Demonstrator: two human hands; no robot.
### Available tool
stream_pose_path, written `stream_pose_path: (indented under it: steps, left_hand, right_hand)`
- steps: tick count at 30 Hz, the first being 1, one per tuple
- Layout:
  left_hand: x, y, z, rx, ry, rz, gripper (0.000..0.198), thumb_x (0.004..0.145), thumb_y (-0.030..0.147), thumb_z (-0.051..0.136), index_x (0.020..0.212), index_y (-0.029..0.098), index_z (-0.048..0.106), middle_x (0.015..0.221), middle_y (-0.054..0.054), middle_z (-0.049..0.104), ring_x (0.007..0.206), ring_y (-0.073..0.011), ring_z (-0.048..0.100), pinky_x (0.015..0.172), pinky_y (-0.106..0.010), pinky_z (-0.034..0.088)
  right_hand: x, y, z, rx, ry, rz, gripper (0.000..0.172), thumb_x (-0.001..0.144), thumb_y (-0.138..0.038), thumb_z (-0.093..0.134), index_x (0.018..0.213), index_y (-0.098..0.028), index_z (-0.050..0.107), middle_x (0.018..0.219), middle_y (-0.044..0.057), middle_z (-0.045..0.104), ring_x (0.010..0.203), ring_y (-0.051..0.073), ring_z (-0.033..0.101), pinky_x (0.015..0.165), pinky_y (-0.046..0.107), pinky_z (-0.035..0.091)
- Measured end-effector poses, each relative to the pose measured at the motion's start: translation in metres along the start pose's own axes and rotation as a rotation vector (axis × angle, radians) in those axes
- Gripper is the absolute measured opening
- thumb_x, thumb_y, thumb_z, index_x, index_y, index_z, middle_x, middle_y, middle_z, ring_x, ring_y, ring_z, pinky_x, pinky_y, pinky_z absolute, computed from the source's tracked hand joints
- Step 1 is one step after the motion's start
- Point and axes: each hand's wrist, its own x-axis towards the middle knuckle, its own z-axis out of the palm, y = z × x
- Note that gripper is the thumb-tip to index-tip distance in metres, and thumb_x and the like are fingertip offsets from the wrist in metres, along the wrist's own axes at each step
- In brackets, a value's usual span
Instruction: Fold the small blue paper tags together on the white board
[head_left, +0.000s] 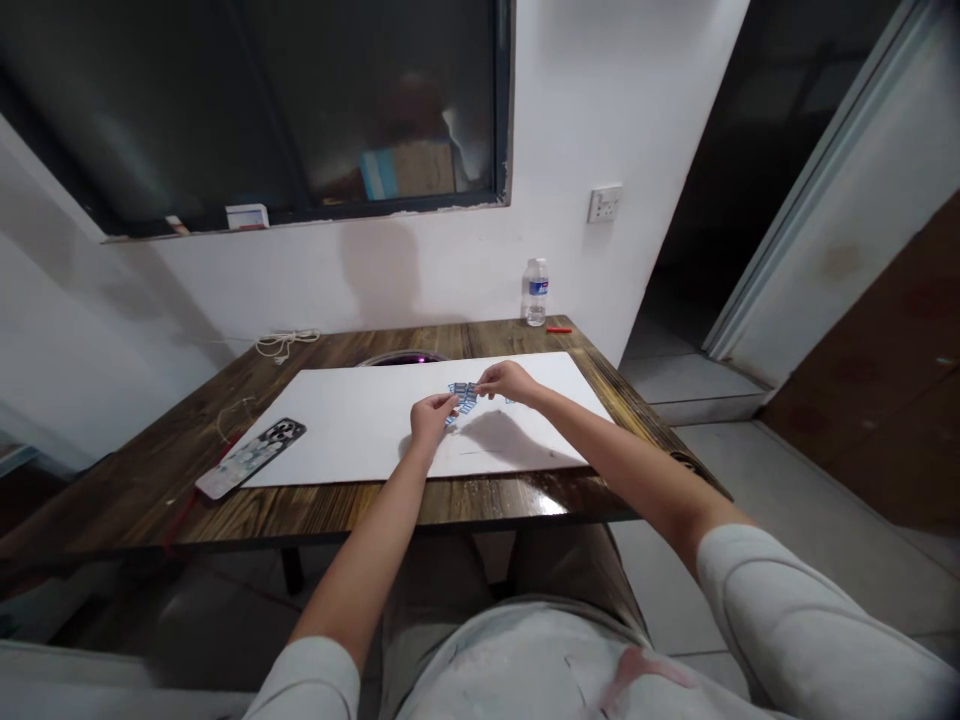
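Note:
Over a white board (360, 430) my left hand (433, 414) and my right hand (508, 381) face each other, fingers pinched. Between their fingertips is a small dark-grey piece (464, 391) with blue edges, apparently made up of little rectangles; its kind is too small to make out. My left fingers grip its left side and my right fingers its right side. Just below it are more small blue-outlined pieces (467, 407), partly covered by my left hand. Another bit of blue (510, 401) shows under my right hand.
A phone (255, 457) lies across the board's left edge on the dark wooden table (315, 512). Behind the board are a white cable (287, 341), a round dark rim (401, 358), a water bottle (535, 293) and a red pen-like object (559, 330).

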Motion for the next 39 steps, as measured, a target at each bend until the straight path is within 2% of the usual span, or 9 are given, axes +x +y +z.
stream_pose_path:
  steps: [7,14,21,25,28,30,33,36,39]
  left_hand:
    - [-0.004,0.005,0.0,-0.021,-0.101,0.026,0.044,0.056,0.047,0.084,0.083,0.013,0.077,0.074,-0.008,0.074,0.057,-0.0158,0.063,0.06,-0.029,0.05]
    - [-0.011,0.015,0.001,0.007,-0.222,0.062,0.041,0.056,0.049,0.084,0.077,0.015,0.077,0.071,-0.008,0.073,0.058,-0.0176,0.063,0.063,-0.031,0.05]
    - [-0.014,0.018,0.002,0.043,-0.229,0.062,0.043,0.056,0.048,0.085,0.083,0.016,0.078,0.076,-0.009,0.074,0.064,-0.0198,0.066,0.064,-0.03,0.05]
    - [-0.01,0.011,0.003,0.026,-0.165,0.064,0.041,0.053,0.043,0.086,0.08,0.014,0.077,0.073,-0.008,0.074,0.059,-0.0175,0.064,0.061,-0.029,0.05]
    - [-0.007,0.007,0.003,0.019,-0.11,0.055,0.04,0.053,0.04,0.086,0.08,0.014,0.076,0.072,-0.007,0.074,0.057,-0.016,0.063,0.06,-0.028,0.049]
    - [-0.005,0.006,0.002,0.022,-0.089,0.053,0.039,0.054,0.039,0.086,0.081,0.013,0.076,0.071,-0.007,0.073,0.056,-0.0155,0.063,0.06,-0.028,0.049]
    - [-0.003,0.005,0.002,0.025,-0.068,0.046,0.037,0.055,0.039,0.086,0.08,0.014,0.076,0.07,-0.007,0.073,0.057,-0.0156,0.063,0.059,-0.028,0.049]
    - [-0.001,0.005,0.001,0.008,-0.045,0.027,0.036,0.054,0.037,0.086,0.08,0.014,0.076,0.071,-0.006,0.073,0.057,-0.0154,0.063,0.059,-0.028,0.049]
    - [-0.001,0.007,0.0,-0.015,-0.032,0.017,0.035,0.054,0.035,0.086,0.08,0.014,0.075,0.07,-0.006,0.073,0.057,-0.0154,0.063,0.059,-0.028,0.049]
  right_hand:
    - [-0.005,0.015,0.027,0.122,0.136,0.09,0.033,0.065,-0.047,0.08,0.065,-0.015,0.069,0.055,0.0,0.065,0.054,0.012,0.061,0.052,0.02,0.04]
    - [-0.012,0.019,0.037,0.423,0.108,0.05,0.042,0.059,-0.049,0.083,0.081,-0.016,0.069,0.059,-0.001,0.065,0.052,0.011,0.058,0.053,0.022,0.042]
    - [-0.013,0.02,0.042,0.38,0.114,0.011,0.042,0.061,-0.056,0.078,0.069,-0.017,0.066,0.059,0.0,0.063,0.054,0.012,0.056,0.055,0.024,0.042]
    - [-0.01,0.023,0.028,0.357,0.14,-0.001,0.039,0.066,-0.052,0.075,0.076,-0.015,0.07,0.064,0.002,0.067,0.058,0.013,0.058,0.059,0.025,0.045]
    - [-0.008,0.031,0.0,0.197,0.211,0.065,0.032,0.073,-0.044,0.072,0.086,-0.014,0.073,0.077,0.006,0.072,0.065,0.015,0.062,0.064,0.026,0.047]
    - [-0.007,0.037,-0.02,-0.041,0.214,0.101,0.025,0.076,-0.036,0.072,0.088,-0.015,0.075,0.085,0.007,0.074,0.075,0.016,0.065,0.07,0.025,0.047]
    - [-0.006,0.046,-0.041,-0.424,0.081,0.17,0.026,0.073,-0.032,0.078,0.095,-0.018,0.077,0.093,0.007,0.074,0.084,0.018,0.067,0.074,0.024,0.046]
    - [-0.004,0.052,-0.045,-0.632,-0.037,0.251,0.037,0.069,-0.036,0.081,0.103,-0.021,0.076,0.098,0.006,0.074,0.089,0.02,0.067,0.074,0.023,0.046]
    - [0.001,0.052,-0.042,-0.723,-0.102,0.271,0.042,0.068,-0.038,0.081,0.106,-0.023,0.075,0.103,0.005,0.073,0.091,0.02,0.067,0.071,0.022,0.046]
